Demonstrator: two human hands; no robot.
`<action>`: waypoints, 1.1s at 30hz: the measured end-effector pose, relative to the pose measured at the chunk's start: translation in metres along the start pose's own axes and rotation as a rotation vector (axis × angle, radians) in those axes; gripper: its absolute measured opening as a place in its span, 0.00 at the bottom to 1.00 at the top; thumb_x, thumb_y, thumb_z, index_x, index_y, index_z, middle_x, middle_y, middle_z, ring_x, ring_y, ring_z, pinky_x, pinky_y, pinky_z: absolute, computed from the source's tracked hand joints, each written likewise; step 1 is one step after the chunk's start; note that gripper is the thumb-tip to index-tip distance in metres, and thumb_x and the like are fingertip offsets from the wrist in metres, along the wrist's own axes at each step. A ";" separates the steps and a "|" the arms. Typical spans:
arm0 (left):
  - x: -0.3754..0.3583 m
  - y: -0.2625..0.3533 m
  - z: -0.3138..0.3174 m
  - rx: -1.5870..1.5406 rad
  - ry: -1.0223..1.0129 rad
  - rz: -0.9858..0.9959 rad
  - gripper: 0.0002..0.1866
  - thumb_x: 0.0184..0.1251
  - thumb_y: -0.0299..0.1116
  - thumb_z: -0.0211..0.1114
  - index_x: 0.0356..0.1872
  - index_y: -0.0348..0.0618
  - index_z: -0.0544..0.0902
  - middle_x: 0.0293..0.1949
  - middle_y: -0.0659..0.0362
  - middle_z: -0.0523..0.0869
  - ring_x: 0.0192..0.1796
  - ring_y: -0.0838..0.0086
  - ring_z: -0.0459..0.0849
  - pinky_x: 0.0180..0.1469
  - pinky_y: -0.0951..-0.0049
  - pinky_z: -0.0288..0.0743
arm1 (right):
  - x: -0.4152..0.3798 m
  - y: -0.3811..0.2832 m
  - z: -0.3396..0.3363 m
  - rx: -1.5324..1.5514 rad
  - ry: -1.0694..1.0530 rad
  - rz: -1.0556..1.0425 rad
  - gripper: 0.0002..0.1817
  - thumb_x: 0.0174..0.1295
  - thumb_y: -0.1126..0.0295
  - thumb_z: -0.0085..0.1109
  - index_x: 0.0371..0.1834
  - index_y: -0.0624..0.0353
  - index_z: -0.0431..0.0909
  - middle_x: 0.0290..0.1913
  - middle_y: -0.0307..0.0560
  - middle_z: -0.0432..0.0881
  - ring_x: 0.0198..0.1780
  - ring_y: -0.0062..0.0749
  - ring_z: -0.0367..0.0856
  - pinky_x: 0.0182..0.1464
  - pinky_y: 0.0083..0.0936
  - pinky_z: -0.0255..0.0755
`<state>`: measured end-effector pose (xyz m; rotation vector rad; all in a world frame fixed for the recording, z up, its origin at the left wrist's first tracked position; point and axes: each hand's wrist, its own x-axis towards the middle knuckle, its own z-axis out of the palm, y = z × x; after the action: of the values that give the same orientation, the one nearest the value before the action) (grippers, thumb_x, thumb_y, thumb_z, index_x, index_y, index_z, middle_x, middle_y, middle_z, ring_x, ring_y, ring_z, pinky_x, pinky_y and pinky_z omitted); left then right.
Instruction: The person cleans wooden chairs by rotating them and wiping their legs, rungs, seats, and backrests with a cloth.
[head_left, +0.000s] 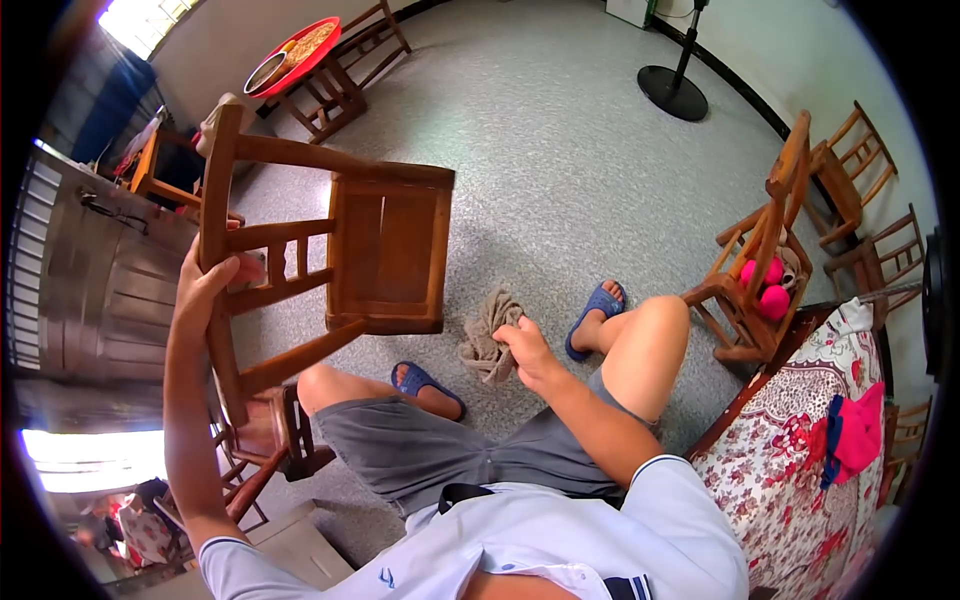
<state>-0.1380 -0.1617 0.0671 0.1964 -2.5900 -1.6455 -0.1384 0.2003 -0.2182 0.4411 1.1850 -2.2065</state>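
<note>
My left hand is closed around the outer bar of a brown wooden chair. The chair is tipped, with its square panel to the right of the hand and its rails and short spindles between. In front of my lap, my right hand grips a crumpled grey-brown rag, which hangs above the floor between my knees. Rag and chair are apart. Part of my left hand's fingers is hidden behind the chair's bar.
Another wooden chair stands by my left knee. To the right, a chair holds pink round items, near a floral-covered surface. A red tray with food and a black stand base are farther off.
</note>
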 end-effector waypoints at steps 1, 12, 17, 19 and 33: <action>-0.004 0.005 0.011 -0.124 0.044 -0.025 0.31 0.63 0.39 0.68 0.63 0.36 0.67 0.33 0.55 0.86 0.33 0.72 0.87 0.41 0.76 0.83 | 0.001 0.001 0.000 0.007 0.000 -0.001 0.13 0.55 0.78 0.55 0.44 0.66 0.76 0.41 0.43 0.80 0.44 0.27 0.76 0.49 0.25 0.71; -0.004 0.011 0.062 -0.539 0.295 -0.071 0.22 0.63 0.27 0.64 0.57 0.39 0.68 0.23 0.60 0.74 0.18 0.75 0.73 0.35 0.73 0.75 | -0.005 -0.007 0.002 -0.015 -0.033 -0.025 0.13 0.58 0.79 0.54 0.48 0.64 0.75 0.42 0.44 0.81 0.43 0.28 0.80 0.48 0.27 0.76; -0.013 0.009 0.073 -0.651 0.386 -0.045 0.23 0.62 0.25 0.64 0.57 0.39 0.67 0.23 0.59 0.73 0.18 0.73 0.73 0.38 0.71 0.76 | -0.001 -0.008 -0.005 -0.016 0.001 -0.038 0.12 0.58 0.79 0.53 0.46 0.64 0.75 0.42 0.43 0.80 0.42 0.26 0.79 0.47 0.26 0.75; -0.018 0.011 0.075 -0.662 0.396 -0.054 0.22 0.63 0.25 0.63 0.57 0.38 0.67 0.23 0.59 0.73 0.19 0.73 0.72 0.38 0.71 0.76 | 0.001 -0.007 -0.004 -0.007 0.018 -0.035 0.12 0.57 0.79 0.53 0.45 0.64 0.75 0.41 0.41 0.80 0.41 0.25 0.78 0.46 0.26 0.75; -0.066 -0.026 0.122 -1.048 0.408 -0.293 0.24 0.62 0.23 0.59 0.60 0.39 0.67 0.23 0.61 0.72 0.18 0.75 0.71 0.38 0.70 0.75 | 0.000 0.006 -0.014 -0.296 0.067 -0.136 0.17 0.57 0.77 0.53 0.51 0.63 0.76 0.42 0.37 0.77 0.43 0.20 0.75 0.49 0.20 0.71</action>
<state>-0.0858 -0.0537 -0.0081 0.7379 -1.2191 -2.4625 -0.1345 0.2088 -0.2299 0.3211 1.5903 -2.0934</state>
